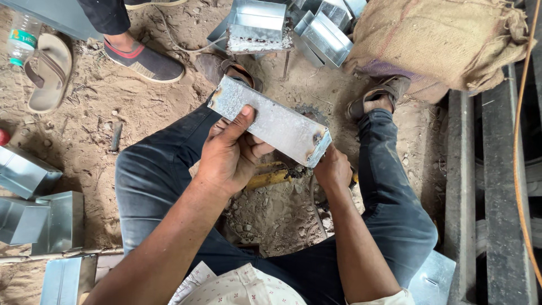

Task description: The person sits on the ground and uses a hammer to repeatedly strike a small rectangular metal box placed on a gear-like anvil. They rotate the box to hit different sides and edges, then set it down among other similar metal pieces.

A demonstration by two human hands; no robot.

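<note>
I sit on sandy ground with my knees apart. My left hand grips a long galvanised sheet-metal box, thumb across its top face, holding it tilted from upper left to lower right above my lap. Scorch marks show at both ends of the box. My right hand is under the box's lower right end, closed around something dark that I cannot make out. A yellow-handled tool lies on the ground just below the box, between my hands.
Several metal boxes are stacked ahead and at the left. A burlap sack lies at upper right beside grey beams. Another person's shoe, a loose sandal and a plastic bottle are at upper left.
</note>
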